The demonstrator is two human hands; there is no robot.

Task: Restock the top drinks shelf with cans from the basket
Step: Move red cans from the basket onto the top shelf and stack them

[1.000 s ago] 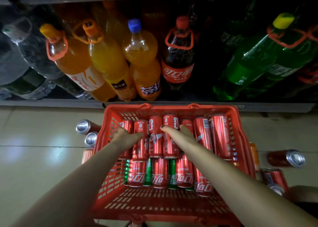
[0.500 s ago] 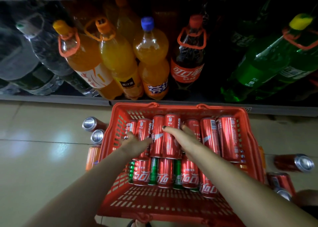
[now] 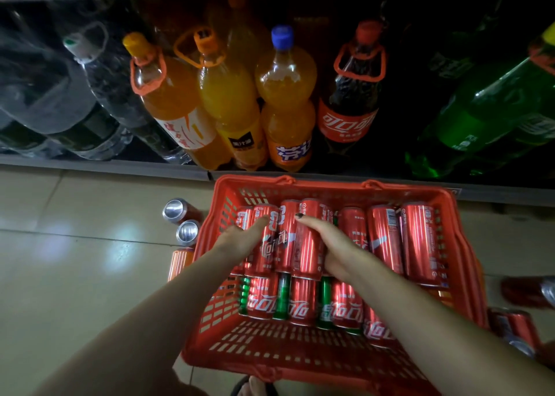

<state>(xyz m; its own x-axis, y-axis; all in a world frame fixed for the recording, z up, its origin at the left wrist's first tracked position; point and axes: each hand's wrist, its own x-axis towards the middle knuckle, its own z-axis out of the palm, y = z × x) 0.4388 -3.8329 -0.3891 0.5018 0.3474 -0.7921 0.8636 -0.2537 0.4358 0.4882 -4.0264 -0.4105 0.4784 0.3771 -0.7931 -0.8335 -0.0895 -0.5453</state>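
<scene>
A red plastic basket [image 3: 330, 185] stands on the tiled floor, holding several red cola cans [image 3: 417, 242] lying on their sides, with green cans [image 3: 282, 299] beneath them. My left hand [image 3: 240, 241] and my right hand [image 3: 330, 245] press in from either side on a cluster of three red cans [image 3: 288, 236] in the far row. My right fingers curl around the rightmost can of the cluster. My left fingers lie over the leftmost one. The top drinks shelf is out of view.
Just behind the basket, a low shelf [image 3: 105, 165] holds large orange soda bottles [image 3: 285, 95], a cola bottle [image 3: 348, 104], green bottles [image 3: 480, 116] and water bottles [image 3: 90, 95]. Loose cans lie on the floor left [image 3: 175, 210] and right [image 3: 528, 290] of the basket.
Both hands have closed in tighter on the three-can cluster, and my right fingers now wrap around its rightmost can. The cluster sits slightly higher than its neighbours.
</scene>
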